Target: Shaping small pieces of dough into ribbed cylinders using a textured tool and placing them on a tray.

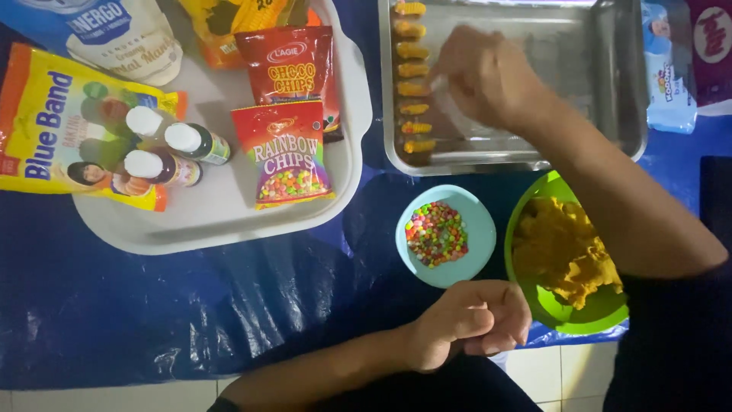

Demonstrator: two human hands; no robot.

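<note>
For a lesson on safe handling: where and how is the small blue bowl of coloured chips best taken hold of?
Grip the small blue bowl by its bare rim on the near side, thumb over the edge and fingers under the wall. It sits upright and open, so keeping it level probably avoids spilling the coloured chips; the green bowl crowds its right side.

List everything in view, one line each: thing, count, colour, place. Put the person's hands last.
metal tray: one, silver, top right.
dough pieces: eight or so, yellow, column in the metal tray.
small bowl: one, light blue, centre.
candy chips: many, mixed colours, in the small bowl.
big bowl: one, green, right.
dough: one lump, yellow, in the big bowl.
plastic tray: one, white, left.
chip packets: two, red, on the plastic tray.
small bottles: three, white caps, on the plastic tray.
sheet: one, blue, underneath.
right hand: over the metal tray.
left hand: curled, below the small bowl.
</note>
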